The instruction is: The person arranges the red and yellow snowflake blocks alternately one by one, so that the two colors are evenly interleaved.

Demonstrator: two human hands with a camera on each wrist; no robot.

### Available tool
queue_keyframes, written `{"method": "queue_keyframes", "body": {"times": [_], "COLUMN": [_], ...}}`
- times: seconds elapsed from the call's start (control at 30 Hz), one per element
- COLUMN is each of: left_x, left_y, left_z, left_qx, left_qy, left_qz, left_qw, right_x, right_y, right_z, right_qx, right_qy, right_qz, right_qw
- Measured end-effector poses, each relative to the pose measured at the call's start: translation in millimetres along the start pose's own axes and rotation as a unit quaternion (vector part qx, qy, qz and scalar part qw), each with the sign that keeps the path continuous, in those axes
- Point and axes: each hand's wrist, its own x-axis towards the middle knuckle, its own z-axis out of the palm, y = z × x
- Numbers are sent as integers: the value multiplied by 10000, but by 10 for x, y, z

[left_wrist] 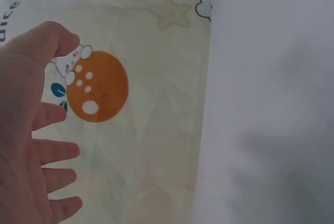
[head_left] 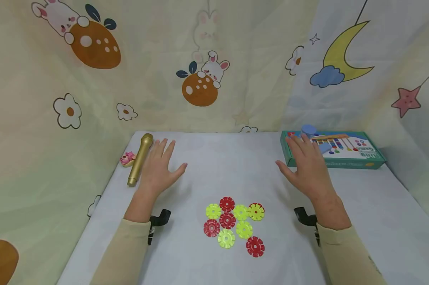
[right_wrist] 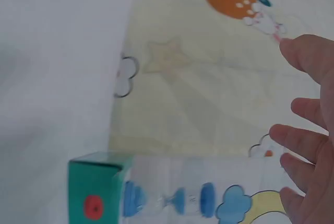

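Over the left side of the table, my left hand [head_left: 157, 168] is held with its fingers straight and spread, beside a gold microphone-shaped stick [head_left: 138, 162]. Nothing is in its palm in the left wrist view. My right hand [head_left: 312, 172] is also spread and holds nothing; in the head view it overlaps the left end of a green box [head_left: 349, 163] with colourful printing. A blue-capped sand timer [head_left: 308, 130] stands at that box, partly hidden by the fingers. Between the forearms, red notched discs [head_left: 255, 246] and yellow-green notched discs [head_left: 226, 238] lie in a loose cluster.
A small pink figure [head_left: 127, 158] lies left of the gold stick. The white table [head_left: 228, 170] ends at the back against a cloth curtain [head_left: 154, 79] printed with rabbits and flowers. Each wrist carries a black camera mount [head_left: 161, 218].
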Motion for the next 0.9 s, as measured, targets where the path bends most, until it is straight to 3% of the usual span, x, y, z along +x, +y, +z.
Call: {"method": "queue_keyframes", "body": {"times": [0.2, 0.33, 0.47, 0.6, 0.73, 0.9], "left_x": [-53, -118, -162, -248, -332, -386], "left_y": [94, 127, 157, 205, 277, 338], "left_z": [-183, -234, -202, -126, -22, 169], "left_qx": [-946, -1955, -2907, -3754, -4274, -4618], "left_qy": [349, 414, 155, -216, -904, -1791], "left_qz": [394, 691, 911, 1067, 1175, 1180], "left_qw": [9941, 9774, 9524, 9204, 8918, 8607], "right_x": [79, 126, 115, 73, 33, -27], "right_y": [-304, -543, -719, -845, -938, -1009], "right_z": [-230, -280, -249, -123, 60, 320], "right_qx": [850, 1529, 2188, 2942, 3516, 4030], "right_qy": [-219, -447, -488, -721, -1220, -1847], "right_qz": [95, 60, -210, -582, -788, -690], "right_qw": [9961, 9872, 9743, 9512, 9248, 8937]}}
